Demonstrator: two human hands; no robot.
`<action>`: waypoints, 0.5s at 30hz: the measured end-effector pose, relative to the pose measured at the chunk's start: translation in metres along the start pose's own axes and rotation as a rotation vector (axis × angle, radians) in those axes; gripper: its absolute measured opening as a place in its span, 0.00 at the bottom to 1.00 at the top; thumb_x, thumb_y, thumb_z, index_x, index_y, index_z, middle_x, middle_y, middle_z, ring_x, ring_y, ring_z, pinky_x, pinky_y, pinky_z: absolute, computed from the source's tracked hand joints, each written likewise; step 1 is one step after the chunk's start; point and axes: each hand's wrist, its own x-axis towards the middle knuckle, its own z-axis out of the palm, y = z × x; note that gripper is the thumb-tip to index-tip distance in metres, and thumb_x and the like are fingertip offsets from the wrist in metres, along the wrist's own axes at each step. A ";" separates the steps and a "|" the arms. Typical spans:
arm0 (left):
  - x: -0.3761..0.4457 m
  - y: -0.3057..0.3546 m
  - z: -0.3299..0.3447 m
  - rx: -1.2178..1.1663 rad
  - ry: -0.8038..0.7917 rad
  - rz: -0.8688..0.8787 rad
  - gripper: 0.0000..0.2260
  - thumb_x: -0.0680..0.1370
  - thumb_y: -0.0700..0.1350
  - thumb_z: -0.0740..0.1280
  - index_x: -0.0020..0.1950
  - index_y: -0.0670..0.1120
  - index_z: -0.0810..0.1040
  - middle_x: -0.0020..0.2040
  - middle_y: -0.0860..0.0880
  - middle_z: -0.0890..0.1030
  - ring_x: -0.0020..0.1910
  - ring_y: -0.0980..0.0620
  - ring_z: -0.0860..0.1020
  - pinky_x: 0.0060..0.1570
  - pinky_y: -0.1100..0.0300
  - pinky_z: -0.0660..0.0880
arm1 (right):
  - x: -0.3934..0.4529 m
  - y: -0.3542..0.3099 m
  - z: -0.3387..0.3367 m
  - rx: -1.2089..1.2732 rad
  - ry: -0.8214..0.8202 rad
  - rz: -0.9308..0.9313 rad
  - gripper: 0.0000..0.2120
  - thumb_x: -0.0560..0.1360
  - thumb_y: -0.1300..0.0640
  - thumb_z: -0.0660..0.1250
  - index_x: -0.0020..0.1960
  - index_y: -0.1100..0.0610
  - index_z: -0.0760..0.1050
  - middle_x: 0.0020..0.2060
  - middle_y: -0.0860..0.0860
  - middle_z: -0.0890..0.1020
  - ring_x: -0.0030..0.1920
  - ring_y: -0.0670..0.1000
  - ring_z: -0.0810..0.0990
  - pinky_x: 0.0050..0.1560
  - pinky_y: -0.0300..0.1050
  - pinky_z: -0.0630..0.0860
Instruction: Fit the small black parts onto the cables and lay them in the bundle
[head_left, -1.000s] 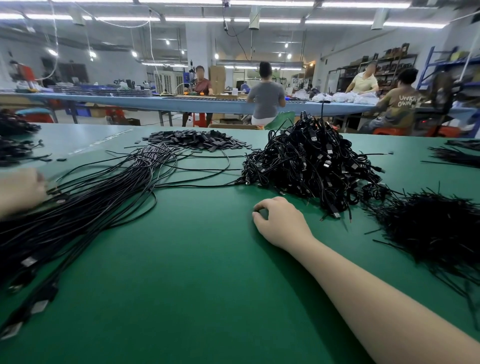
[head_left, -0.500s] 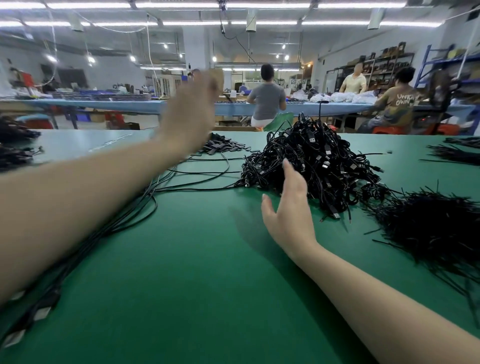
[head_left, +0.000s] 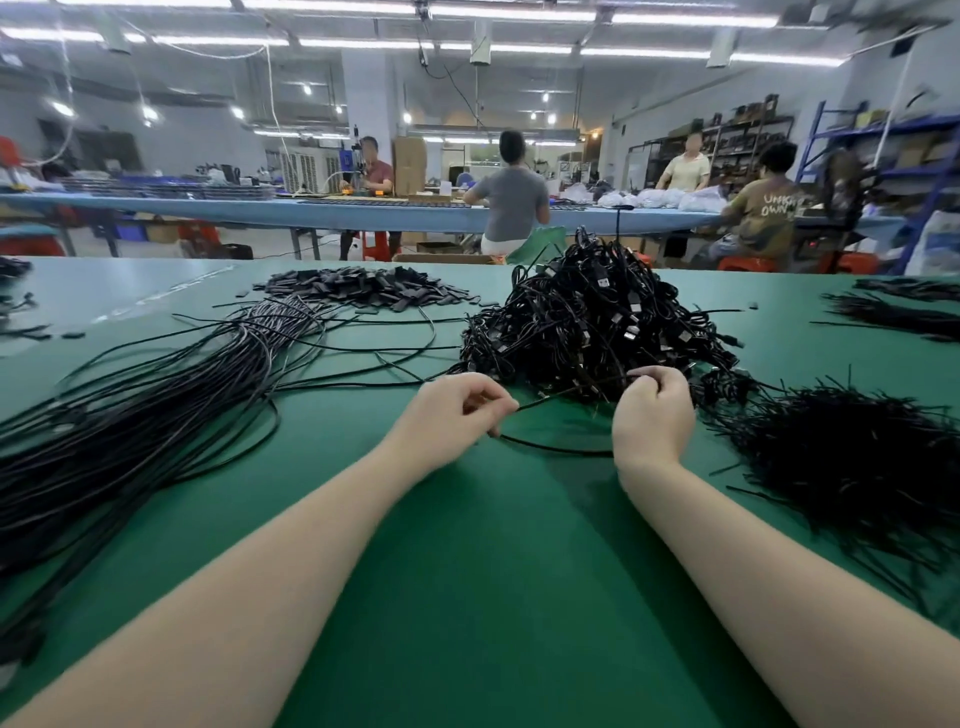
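- The left hand (head_left: 457, 410) has its fingers curled, with thumb and fingertips pinching a thin black cable (head_left: 550, 448) at the near edge of the tangled heap.
- The right hand (head_left: 655, 410) is curled into a loose fist, its fingers closed round the same cable just where it leaves the heap.
- Between the two hands the cable runs in a short straight stretch, and a slack loop of it sags onto the green table (head_left: 493, 545) just below the hands.
- Whether a small black part is already on the cable cannot be told; the spot under the fingers is hidden.
- The tangled heap of cables (head_left: 597, 317) with plugs sits directly beyond the right hand, touching its knuckles.
- The small black parts (head_left: 363, 286) lie in a flat pile well beyond the left hand, on the far side of the table.
- The bundle (head_left: 156, 415) of long straightened cables lies to the left of the left hand, fanning from the pile of parts toward the near left edge; it is apart from the hand.
- A bristly mass of short black ties (head_left: 852, 467) lies just to the right of the right hand.
- More dark cable piles (head_left: 904, 312) lie far right beyond the ties.
- Beyond the table, several people (head_left: 511, 192) sit or stand at a long blue bench (head_left: 260, 210).
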 end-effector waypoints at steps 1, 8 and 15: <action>0.001 -0.002 -0.006 -0.072 -0.014 -0.030 0.04 0.75 0.47 0.72 0.41 0.55 0.81 0.32 0.58 0.81 0.30 0.61 0.76 0.34 0.64 0.76 | 0.000 0.000 0.001 0.008 -0.001 0.008 0.13 0.75 0.63 0.51 0.49 0.53 0.72 0.33 0.48 0.74 0.29 0.49 0.68 0.33 0.47 0.66; 0.002 -0.009 -0.036 -1.074 0.212 -0.411 0.16 0.63 0.38 0.76 0.49 0.43 0.79 0.36 0.48 0.83 0.32 0.56 0.81 0.31 0.68 0.77 | -0.006 0.000 0.000 -0.114 -0.150 -0.107 0.08 0.75 0.58 0.54 0.46 0.46 0.69 0.41 0.52 0.76 0.34 0.51 0.71 0.34 0.46 0.66; 0.013 -0.001 -0.041 -1.215 0.357 -0.490 0.13 0.81 0.53 0.60 0.44 0.49 0.80 0.32 0.54 0.81 0.35 0.57 0.74 0.36 0.65 0.73 | -0.026 -0.001 0.008 -0.362 -0.451 -0.645 0.11 0.81 0.48 0.56 0.44 0.49 0.73 0.33 0.44 0.73 0.36 0.42 0.71 0.33 0.43 0.62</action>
